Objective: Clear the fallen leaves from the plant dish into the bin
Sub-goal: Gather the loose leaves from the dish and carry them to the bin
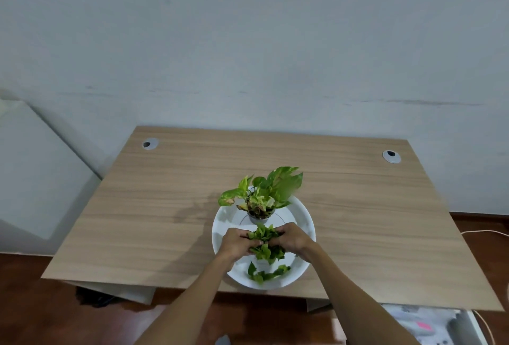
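A round white dish (304, 220) sits near the front edge of the wooden desk. At its far side stands a small potted plant (263, 196) with green and yellow leaves. Over the middle of the dish, my left hand (237, 242) and my right hand (292, 238) press together from both sides on a bunch of green fallen leaves (265, 242). A few more loose leaves (265, 273) lie on the near part of the dish. No bin can be clearly made out.
The wooden desk (165, 207) stands against a pale wall, with two cable grommets (150, 144) at its back corners. A white panel (33, 179) stands to the left. A light container (429, 325) with items sits on the floor at lower right.
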`<state>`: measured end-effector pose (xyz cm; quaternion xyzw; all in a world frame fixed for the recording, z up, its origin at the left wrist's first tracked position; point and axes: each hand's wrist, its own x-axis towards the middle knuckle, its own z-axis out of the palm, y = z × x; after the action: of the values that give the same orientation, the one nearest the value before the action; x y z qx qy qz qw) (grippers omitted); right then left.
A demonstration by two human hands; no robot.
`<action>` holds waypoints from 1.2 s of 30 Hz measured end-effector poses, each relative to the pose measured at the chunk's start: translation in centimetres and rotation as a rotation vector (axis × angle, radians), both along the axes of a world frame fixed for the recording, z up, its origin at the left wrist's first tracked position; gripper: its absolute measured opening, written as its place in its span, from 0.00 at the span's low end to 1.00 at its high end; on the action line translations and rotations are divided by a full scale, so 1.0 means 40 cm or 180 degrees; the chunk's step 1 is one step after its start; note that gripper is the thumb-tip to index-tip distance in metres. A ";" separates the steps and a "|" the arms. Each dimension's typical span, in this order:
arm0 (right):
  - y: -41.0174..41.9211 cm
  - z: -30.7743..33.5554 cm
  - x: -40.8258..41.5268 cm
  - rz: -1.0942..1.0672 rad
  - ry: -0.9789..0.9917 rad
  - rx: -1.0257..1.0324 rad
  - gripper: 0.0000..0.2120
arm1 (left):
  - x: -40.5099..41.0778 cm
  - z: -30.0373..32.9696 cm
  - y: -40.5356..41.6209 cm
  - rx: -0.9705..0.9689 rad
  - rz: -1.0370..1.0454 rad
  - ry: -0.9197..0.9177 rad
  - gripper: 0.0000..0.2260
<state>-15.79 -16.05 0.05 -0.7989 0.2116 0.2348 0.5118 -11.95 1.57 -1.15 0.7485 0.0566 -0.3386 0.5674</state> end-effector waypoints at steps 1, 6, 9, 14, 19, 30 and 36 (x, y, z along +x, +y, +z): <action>-0.004 -0.001 0.001 -0.0003 0.0003 -0.0004 0.08 | -0.001 0.002 -0.004 -0.0031 0.0017 0.0022 0.04; -0.021 -0.019 0.003 -0.0011 -0.0045 0.0096 0.08 | -0.005 0.008 -0.017 -0.0078 0.0089 0.0018 0.03; -0.020 -0.030 -0.003 -0.0020 -0.0093 0.0128 0.08 | -0.015 0.002 -0.019 -0.0027 0.0120 -0.0001 0.03; -0.018 -0.035 -0.011 0.0000 -0.0117 0.0290 0.08 | -0.026 0.001 -0.017 0.0000 0.0223 -0.0006 0.04; -0.005 -0.022 -0.023 -0.0025 -0.0154 0.0382 0.08 | -0.034 0.017 -0.005 0.0049 0.0219 -0.0056 0.05; 0.088 0.010 -0.011 -0.0042 -0.0198 0.0453 0.06 | -0.021 0.043 0.083 -0.0009 0.0204 -0.0024 0.03; 0.209 0.032 0.019 -0.0004 -0.0174 0.0538 0.06 | 0.008 0.049 0.206 0.0026 0.0271 -0.0156 0.07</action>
<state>-15.04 -7.69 1.32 -0.7588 0.1775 0.2296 0.5831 -11.65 9.80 0.80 0.7558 0.0759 -0.2955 0.5794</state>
